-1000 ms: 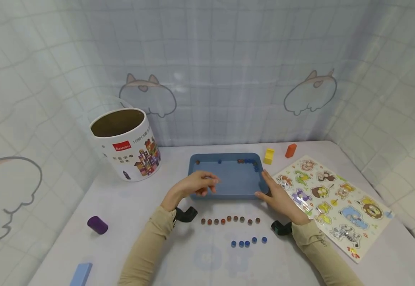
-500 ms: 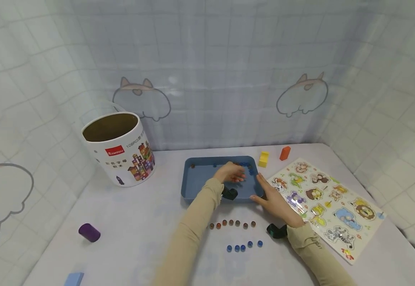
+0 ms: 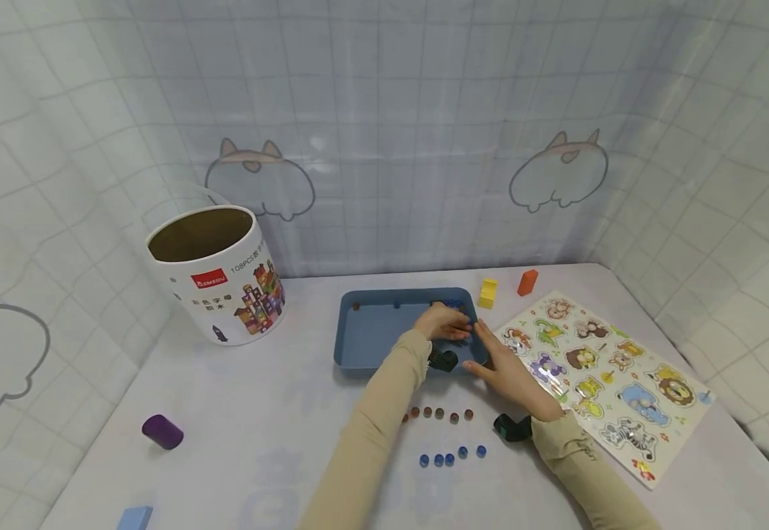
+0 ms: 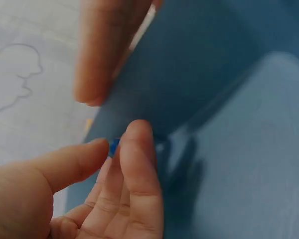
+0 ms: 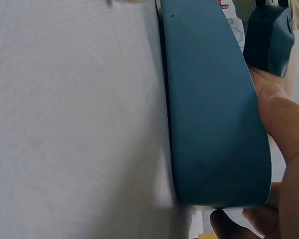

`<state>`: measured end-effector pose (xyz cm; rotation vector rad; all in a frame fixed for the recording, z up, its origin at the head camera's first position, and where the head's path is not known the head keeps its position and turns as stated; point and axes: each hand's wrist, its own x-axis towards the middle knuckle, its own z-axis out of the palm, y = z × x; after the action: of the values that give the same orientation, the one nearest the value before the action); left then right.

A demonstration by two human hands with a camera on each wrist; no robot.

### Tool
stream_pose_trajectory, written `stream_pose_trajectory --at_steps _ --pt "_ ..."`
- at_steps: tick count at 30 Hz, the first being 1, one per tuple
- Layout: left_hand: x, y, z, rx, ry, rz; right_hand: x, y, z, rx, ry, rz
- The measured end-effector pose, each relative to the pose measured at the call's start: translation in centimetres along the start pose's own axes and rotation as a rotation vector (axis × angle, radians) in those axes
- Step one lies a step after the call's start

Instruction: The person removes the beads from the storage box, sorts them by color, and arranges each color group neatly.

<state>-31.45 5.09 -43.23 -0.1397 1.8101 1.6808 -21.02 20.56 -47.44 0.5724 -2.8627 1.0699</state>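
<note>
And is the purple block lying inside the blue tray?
No, in the head view the purple block lies on the white table, left of the blue tray.

Tray [image 3: 378,340]: smooth, satin plastic. Animal board [image 3: 615,391]: glossy. Sleeves [image 3: 373,416]: matt cloth. Table covering [image 5: 79,124]: finely textured.

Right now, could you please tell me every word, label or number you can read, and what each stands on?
"ZMEDU", first letter unclear: red label on the white bucket.
"108PCS", then unclear characters: same bucket.
"彩色字母积木": bucket front.
Right sleeve lettering: too small to read.
Pale tablecloth marks: too faint.
</note>
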Motion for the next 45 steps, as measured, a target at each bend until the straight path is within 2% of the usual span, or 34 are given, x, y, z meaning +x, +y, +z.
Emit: stream_pose_trajectory --at_steps 4,8,11,14,19,24,28,34,45 --pt "-0.5 0.4 -0.5 0.014 -0.047 0.035 -0.1 0.0 -0.2 -0.001 -0.004 0.004" --pt "-1.8 0.9 -1.4 0.065 -0.086 0.116 0.1 0.2 -0.5 0.0 0.004 0.012" --pt "-3.6 0.8 -2.5 0.095 -0.109 0.173 0.2 0.2 -0.5 -0.004 -0.003 0.016" --pt "-6.1 0.2 -3.2 0.134 -0.159 0.199 0.3 0.1 -0.4 -0.009 -0.007 0.019" --pt "-10.6 -1.9 -4.1 0.272 -0.285 0.227 0.2 0.0 -0.4 0.002 0.002 0.025" --pt "-14.0 -5.6 -5.2 0.385 -0.363 0.242 0.1 -0.2 -0.6 -0.017 -0.023 0.044" --pt "-15.7 -8.1 -5.8 0.484 -0.323 0.244 0.1 -0.3 -1.0 -0.011 -0.014 0.039" --pt "-17.2 -10.4 -6.1 0.612 -0.224 0.234 0.3 -0.2 -0.8 -0.013 -0.026 0.031" --pt "-18.4 -11.5 -5.2 0.645 -0.214 0.21 0.0 -0.6 -0.4 -0.013 -0.029 0.034"
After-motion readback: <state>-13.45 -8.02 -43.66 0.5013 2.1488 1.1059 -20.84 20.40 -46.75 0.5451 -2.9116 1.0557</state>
